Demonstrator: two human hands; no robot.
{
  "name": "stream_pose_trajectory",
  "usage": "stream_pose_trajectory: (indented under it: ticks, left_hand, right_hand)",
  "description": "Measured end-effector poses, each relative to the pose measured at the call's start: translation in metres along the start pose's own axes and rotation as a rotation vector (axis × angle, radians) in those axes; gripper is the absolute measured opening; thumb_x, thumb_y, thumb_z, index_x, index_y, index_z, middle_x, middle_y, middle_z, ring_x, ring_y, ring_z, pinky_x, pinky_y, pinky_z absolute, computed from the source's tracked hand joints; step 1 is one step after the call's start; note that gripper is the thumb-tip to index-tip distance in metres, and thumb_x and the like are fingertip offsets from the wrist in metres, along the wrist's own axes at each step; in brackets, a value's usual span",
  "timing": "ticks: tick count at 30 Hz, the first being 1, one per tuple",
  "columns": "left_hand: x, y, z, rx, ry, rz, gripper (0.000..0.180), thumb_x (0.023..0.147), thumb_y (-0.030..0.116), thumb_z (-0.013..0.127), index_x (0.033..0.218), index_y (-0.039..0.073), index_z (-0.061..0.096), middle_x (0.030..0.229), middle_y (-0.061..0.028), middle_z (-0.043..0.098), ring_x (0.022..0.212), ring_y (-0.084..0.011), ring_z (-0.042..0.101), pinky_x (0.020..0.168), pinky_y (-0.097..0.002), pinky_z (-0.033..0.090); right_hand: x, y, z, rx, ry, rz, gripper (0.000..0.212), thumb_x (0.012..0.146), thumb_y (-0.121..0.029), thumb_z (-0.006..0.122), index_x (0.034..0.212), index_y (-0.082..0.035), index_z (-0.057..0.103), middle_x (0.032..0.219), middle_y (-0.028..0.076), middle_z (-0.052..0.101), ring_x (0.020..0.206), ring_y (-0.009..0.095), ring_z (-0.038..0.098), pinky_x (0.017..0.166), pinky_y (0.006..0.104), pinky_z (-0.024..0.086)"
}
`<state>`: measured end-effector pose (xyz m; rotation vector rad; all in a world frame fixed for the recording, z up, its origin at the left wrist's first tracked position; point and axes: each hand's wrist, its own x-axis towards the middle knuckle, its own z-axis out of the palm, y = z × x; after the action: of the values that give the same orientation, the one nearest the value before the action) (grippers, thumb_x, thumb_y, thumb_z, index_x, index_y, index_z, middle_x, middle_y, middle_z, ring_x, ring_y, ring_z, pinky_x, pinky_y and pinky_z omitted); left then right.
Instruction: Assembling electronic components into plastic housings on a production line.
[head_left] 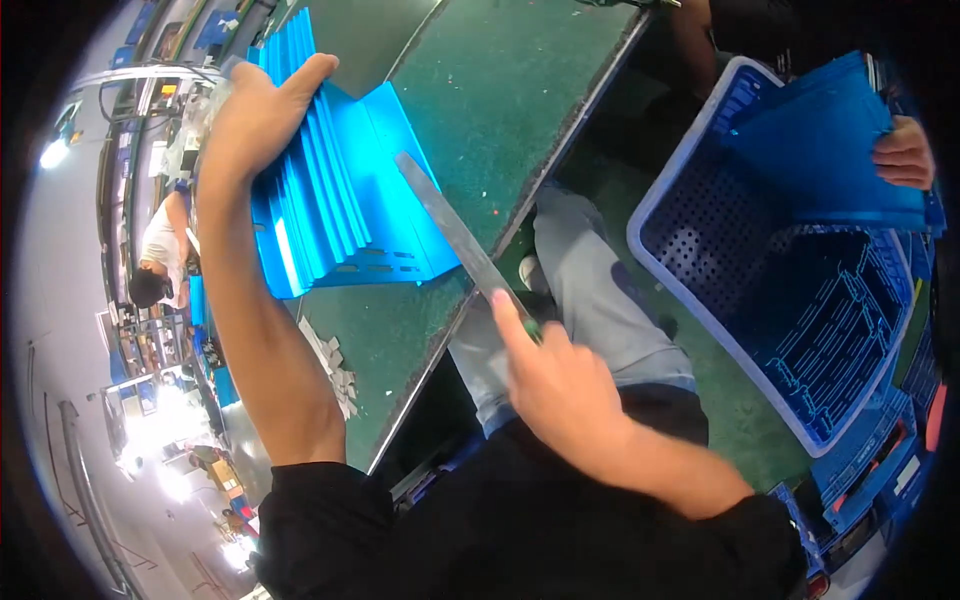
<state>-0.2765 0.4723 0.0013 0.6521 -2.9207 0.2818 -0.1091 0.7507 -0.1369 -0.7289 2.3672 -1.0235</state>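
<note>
My left hand (258, 115) grips the upper end of a row of bright blue bent panels (325, 190) standing close together on the green worktable. The thumb lies across their edges and the other fingers are partly hidden behind them. The nearest panel (385, 200) has a wide face and a lower flange with small slots. My right hand (562, 385) is closed round the green handle of a long flat grey file (450, 228), index finger stretched along it. The file's tip overlaps the nearest panel in view; whether they touch I cannot tell.
Right of my legs stands a blue perforated basket (690, 340) with dark blue pieces inside. Another person's hand (905, 155) holds blue panels (815, 145) over it. Pale scraps (332, 370) lie on the worktable (500, 90). Farther left is a person in white (165, 240).
</note>
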Motion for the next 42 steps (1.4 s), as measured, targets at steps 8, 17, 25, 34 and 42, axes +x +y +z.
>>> stream_pose_trajectory:
  ticks: [8, 17, 25, 34, 42]
  left_hand:
    - [0.01, 0.009, -0.008, -0.123, -0.134, -0.021, 0.112, 0.072, 0.071, 0.059, 0.121, -0.027, 0.034, 0.112, -0.0416, 0.054, 0.112, -0.0453, 0.056, 0.096, -0.0414, 0.043]
    - [-0.009, 0.01, -0.012, -0.091, -0.109, -0.018, 0.109, 0.073, 0.07, 0.057, 0.121, -0.025, 0.034, 0.111, -0.0412, 0.055, 0.112, -0.0451, 0.056, 0.095, -0.0419, 0.043]
    - [-0.003, 0.019, -0.012, -0.115, -0.093, -0.011, 0.108, 0.072, 0.07, 0.058, 0.119, -0.025, 0.037, 0.109, -0.0401, 0.056, 0.108, -0.0448, 0.058, 0.093, -0.0422, 0.044]
    - [-0.017, 0.008, -0.012, -0.114, -0.086, -0.041, 0.105, 0.073, 0.068, 0.058, 0.119, -0.024, 0.038, 0.107, -0.0394, 0.057, 0.105, -0.0439, 0.06, 0.092, -0.042, 0.045]
    - [-0.011, 0.012, -0.008, -0.08, -0.051, -0.038, 0.108, 0.072, 0.068, 0.059, 0.122, -0.024, 0.035, 0.111, -0.0406, 0.056, 0.108, -0.0448, 0.059, 0.093, -0.0435, 0.045]
  right_hand:
    - [0.111, -0.01, -0.007, 0.075, 0.303, -0.176, 0.042, 0.078, -0.003, 0.053, 0.12, -0.001, 0.048, 0.072, 0.023, 0.06, 0.065, 0.04, 0.063, 0.057, 0.0478, 0.052]
    - [-0.01, -0.004, -0.012, 0.011, -0.041, 0.043, 0.062, 0.082, -0.011, 0.057, 0.141, -0.015, 0.039, 0.073, 0.022, 0.056, 0.063, 0.041, 0.061, 0.056, 0.0512, 0.05]
    - [0.122, -0.005, -0.018, 0.075, 0.24, -0.161, 0.049, 0.082, -0.006, 0.052, 0.13, -0.004, 0.044, 0.08, 0.024, 0.062, 0.067, 0.04, 0.062, 0.058, 0.0498, 0.05]
    - [0.024, -0.001, 0.0, 0.087, 0.074, -0.027, 0.056, 0.083, -0.011, 0.056, 0.137, -0.015, 0.044, 0.073, 0.023, 0.058, 0.062, 0.042, 0.059, 0.056, 0.0522, 0.048]
    - [0.042, -0.001, -0.002, 0.05, 0.188, -0.096, 0.055, 0.082, -0.009, 0.055, 0.136, -0.009, 0.043, 0.072, 0.023, 0.058, 0.063, 0.041, 0.06, 0.055, 0.0504, 0.048]
